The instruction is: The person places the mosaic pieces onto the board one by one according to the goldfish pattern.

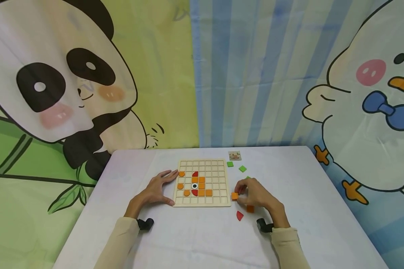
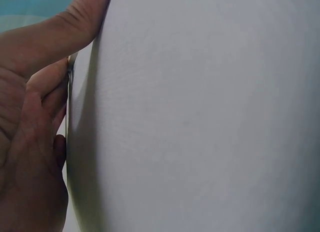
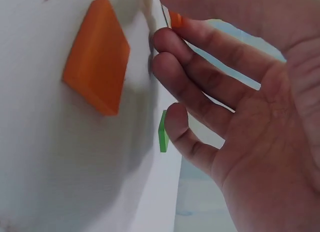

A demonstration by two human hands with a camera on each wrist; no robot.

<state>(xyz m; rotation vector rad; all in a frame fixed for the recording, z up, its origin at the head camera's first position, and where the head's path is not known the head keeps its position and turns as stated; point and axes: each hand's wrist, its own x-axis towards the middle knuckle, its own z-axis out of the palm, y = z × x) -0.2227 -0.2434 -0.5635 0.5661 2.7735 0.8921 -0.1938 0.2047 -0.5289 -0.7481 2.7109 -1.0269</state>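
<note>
- The right hand (image 1: 254, 192) has its grip closed on an orange square tile (image 1: 234, 196), pinched between thumb and index finger; the other fingers curl loosely.
- That tile sits at the fingertips, just right of the lower right edge of a pale wooden square board (image 1: 217, 200) marked with a grid.
- A second orange square tile (image 1: 250, 209) lies on the table beneath the same hand, apart from the fingers in the right wrist view.
- The left hand (image 1: 156, 189) holds nothing in its grip: fingers and thumb are spread apart, their tips at the board's left edge.
- On the board, orange square tiles (image 1: 201, 186) and two red quarter-round pieces (image 1: 195, 174) surround a white tile with a black ring (image 1: 194, 186); three orange round discs (image 1: 180, 186) lie farther left.
- Near the right hand, on its board side, a loose red wedge-shaped piece (image 1: 239, 215) lies on the table (image 1: 195, 239).
- Beyond the hand are green diamond-like tiles (image 1: 242, 168), one partly hidden by it, and a small patterned card (image 1: 235, 155).
- Behind the table hangs a curtain (image 1: 249, 74) with a cartoon panda and a white bird.
</note>
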